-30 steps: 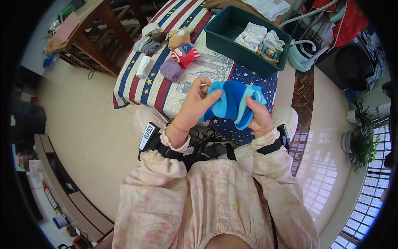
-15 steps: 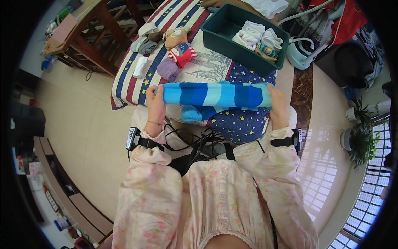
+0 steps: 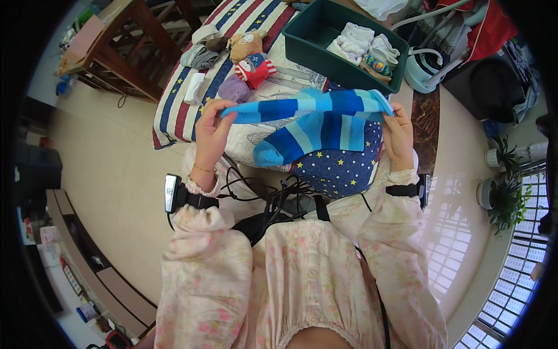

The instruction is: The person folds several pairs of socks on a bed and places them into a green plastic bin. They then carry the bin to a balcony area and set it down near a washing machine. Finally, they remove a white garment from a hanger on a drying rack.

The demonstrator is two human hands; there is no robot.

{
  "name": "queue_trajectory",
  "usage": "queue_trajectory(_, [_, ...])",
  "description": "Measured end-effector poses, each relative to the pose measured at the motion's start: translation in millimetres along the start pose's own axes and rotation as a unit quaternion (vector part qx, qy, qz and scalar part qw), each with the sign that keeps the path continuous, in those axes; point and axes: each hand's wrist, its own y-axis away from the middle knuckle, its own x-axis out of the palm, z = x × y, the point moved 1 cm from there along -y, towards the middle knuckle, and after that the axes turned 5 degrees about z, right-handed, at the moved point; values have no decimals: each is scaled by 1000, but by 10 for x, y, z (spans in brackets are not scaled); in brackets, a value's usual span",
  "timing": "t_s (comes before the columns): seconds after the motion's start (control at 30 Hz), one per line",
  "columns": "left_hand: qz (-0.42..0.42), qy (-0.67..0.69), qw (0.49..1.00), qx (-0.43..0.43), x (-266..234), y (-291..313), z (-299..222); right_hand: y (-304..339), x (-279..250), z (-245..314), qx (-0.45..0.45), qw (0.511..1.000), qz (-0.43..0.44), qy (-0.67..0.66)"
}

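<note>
A striped blue sock [image 3: 264, 110] is stretched sideways between my two hands. My left hand [image 3: 213, 129] pinches its left end, and my right hand [image 3: 399, 132] grips the right end. Just below it, a matching striped sock [image 3: 314, 136] lies flat on the patterned cloth [image 3: 340, 173], its toe toward the left. Beyond my left hand sit bundled socks: a purple one [image 3: 233, 89], a red and blue one [image 3: 256, 70], a tan one [image 3: 244, 46], a grey one [image 3: 199, 57] and a white folded piece [image 3: 194, 88].
A dark green bin [image 3: 337, 71] with white and coloured socks [image 3: 353, 43] stands at the far right of the cloth. To its right is a light blue appliance [image 3: 421, 75] with a hose. A wooden chair [image 3: 131, 52] stands far left. Black cables [image 3: 285, 195] cross my lap.
Both hands have lifted the stretched sock up and away, and it has narrowed as it turned. More of the matching sock beneath it now shows.
</note>
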Motion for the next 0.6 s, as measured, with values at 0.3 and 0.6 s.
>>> queue_trajectory(0.3, [125, -196, 972, 28, 346, 303, -147, 207, 149, -157, 89, 938, -14, 335])
queue_trajectory(0.6, [230, -353, 894, 151, 1336, -126, 186, -21, 462, -513, -21, 775, -113, 621])
